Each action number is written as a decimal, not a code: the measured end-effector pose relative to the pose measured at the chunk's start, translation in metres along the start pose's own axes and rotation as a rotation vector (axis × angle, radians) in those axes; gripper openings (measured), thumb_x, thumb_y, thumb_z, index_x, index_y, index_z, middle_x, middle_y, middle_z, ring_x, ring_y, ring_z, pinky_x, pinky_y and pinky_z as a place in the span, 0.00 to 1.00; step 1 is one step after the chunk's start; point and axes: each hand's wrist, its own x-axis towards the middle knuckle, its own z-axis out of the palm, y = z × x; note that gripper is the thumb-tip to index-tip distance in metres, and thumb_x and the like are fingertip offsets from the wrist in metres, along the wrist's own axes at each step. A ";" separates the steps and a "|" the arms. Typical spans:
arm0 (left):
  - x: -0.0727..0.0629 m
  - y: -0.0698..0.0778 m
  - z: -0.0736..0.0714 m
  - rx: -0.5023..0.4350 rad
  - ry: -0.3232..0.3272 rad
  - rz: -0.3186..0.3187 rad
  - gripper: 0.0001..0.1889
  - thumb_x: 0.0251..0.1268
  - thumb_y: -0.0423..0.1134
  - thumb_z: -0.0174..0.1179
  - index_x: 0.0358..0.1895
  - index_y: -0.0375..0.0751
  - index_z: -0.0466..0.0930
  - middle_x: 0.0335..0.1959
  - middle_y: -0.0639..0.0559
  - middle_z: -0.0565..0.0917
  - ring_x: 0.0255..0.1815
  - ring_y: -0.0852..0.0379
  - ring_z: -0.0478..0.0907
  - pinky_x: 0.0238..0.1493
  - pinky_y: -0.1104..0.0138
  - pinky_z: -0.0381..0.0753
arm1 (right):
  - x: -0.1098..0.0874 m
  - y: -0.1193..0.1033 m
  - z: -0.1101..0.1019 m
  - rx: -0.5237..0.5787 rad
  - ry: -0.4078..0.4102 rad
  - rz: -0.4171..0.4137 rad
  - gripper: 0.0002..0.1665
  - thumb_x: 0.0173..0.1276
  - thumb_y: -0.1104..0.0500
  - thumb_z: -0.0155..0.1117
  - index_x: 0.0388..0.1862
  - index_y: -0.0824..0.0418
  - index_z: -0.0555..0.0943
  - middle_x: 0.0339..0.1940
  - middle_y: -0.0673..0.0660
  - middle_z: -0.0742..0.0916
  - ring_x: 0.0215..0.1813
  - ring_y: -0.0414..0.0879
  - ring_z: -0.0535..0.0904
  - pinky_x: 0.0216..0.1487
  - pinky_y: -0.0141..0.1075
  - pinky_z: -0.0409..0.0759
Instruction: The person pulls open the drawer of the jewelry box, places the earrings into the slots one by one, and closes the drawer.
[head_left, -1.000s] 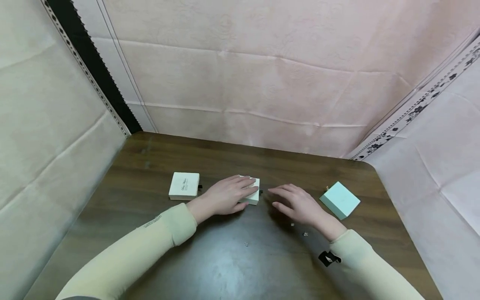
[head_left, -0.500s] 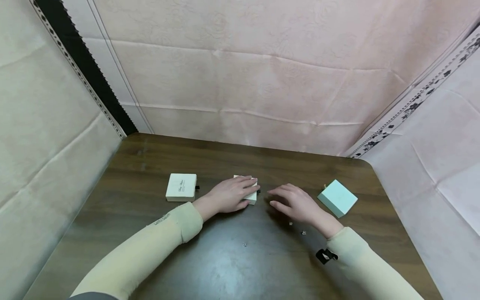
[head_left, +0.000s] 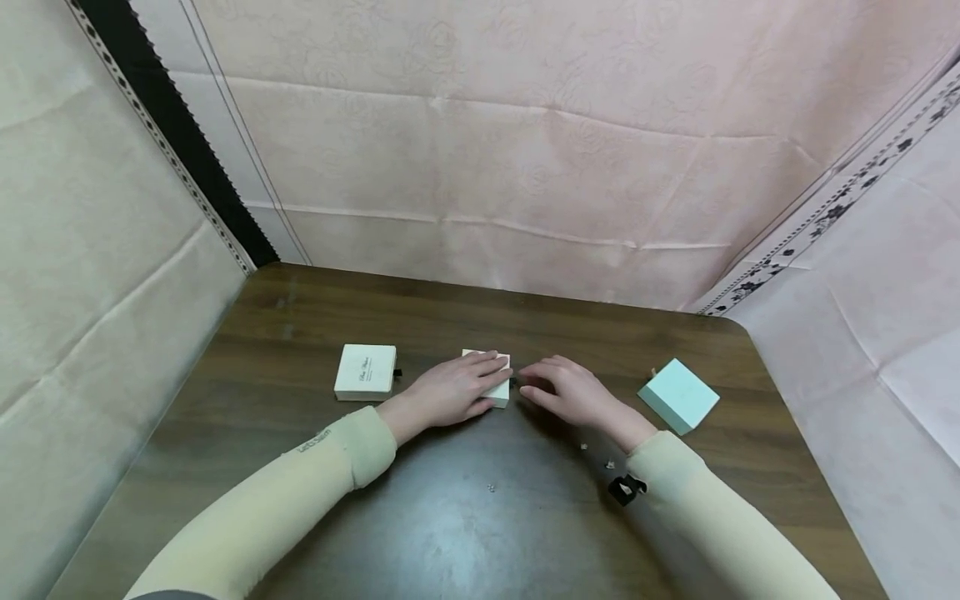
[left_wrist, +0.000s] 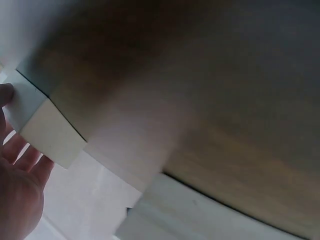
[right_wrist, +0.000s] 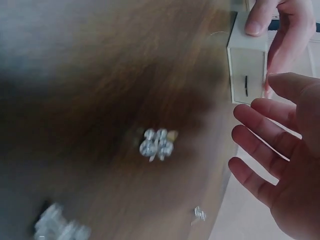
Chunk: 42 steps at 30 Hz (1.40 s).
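Note:
A white drawer-style jewelry box lies at the table's middle, with my left hand gripping it: fingers over the top, thumb along the near side. In the right wrist view its end face shows a small black ribbon tab. My right hand is at that end, fingers loosely bent and spread, fingertips right by the tab, nothing held. Near the right forearm lie two small sparkling jewelry pieces; one, butterfly-shaped with clear stones, shows in the right wrist view. Another tiny piece lies nearer the front.
A second white box with printed lettering and a black tab stands to the left. On the right, a mint-green box sits at an angle. Pale cloth hangs behind the brown wooden table and on both sides.
My right hand has moved left, its fingertips now at the tab end of the box. The left hand stays on the box, which has shifted slightly left.

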 end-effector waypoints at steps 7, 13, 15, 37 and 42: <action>-0.009 -0.004 0.003 0.012 0.028 0.005 0.30 0.83 0.50 0.59 0.80 0.41 0.71 0.81 0.44 0.70 0.83 0.45 0.65 0.83 0.53 0.63 | 0.017 0.001 0.009 0.006 -0.019 -0.047 0.13 0.79 0.54 0.68 0.55 0.59 0.89 0.50 0.55 0.91 0.53 0.51 0.86 0.56 0.51 0.86; -0.016 -0.005 0.003 0.014 0.059 0.004 0.29 0.83 0.50 0.59 0.79 0.42 0.72 0.80 0.43 0.72 0.82 0.46 0.66 0.82 0.53 0.65 | 0.026 -0.001 0.013 -0.002 -0.013 -0.088 0.09 0.79 0.56 0.69 0.49 0.59 0.89 0.41 0.51 0.89 0.43 0.47 0.83 0.48 0.46 0.85; -0.018 -0.005 0.002 0.016 0.065 0.004 0.29 0.83 0.49 0.60 0.79 0.42 0.73 0.79 0.43 0.73 0.82 0.46 0.67 0.82 0.53 0.66 | 0.029 -0.001 0.013 0.006 -0.016 -0.090 0.08 0.79 0.56 0.69 0.48 0.59 0.89 0.39 0.50 0.88 0.41 0.46 0.81 0.46 0.45 0.84; -0.025 -0.009 -0.004 -0.018 0.066 0.007 0.27 0.81 0.47 0.63 0.77 0.42 0.76 0.77 0.41 0.76 0.80 0.45 0.69 0.80 0.52 0.69 | 0.047 0.015 0.021 0.094 -0.052 -0.184 0.10 0.74 0.64 0.65 0.30 0.54 0.80 0.25 0.46 0.78 0.31 0.42 0.74 0.35 0.40 0.76; -0.027 -0.011 -0.002 -0.017 0.063 0.008 0.27 0.81 0.48 0.63 0.77 0.42 0.76 0.77 0.41 0.76 0.80 0.45 0.69 0.80 0.52 0.69 | 0.043 0.020 0.019 0.149 -0.069 -0.186 0.11 0.75 0.61 0.64 0.30 0.53 0.79 0.25 0.46 0.78 0.30 0.41 0.73 0.32 0.37 0.74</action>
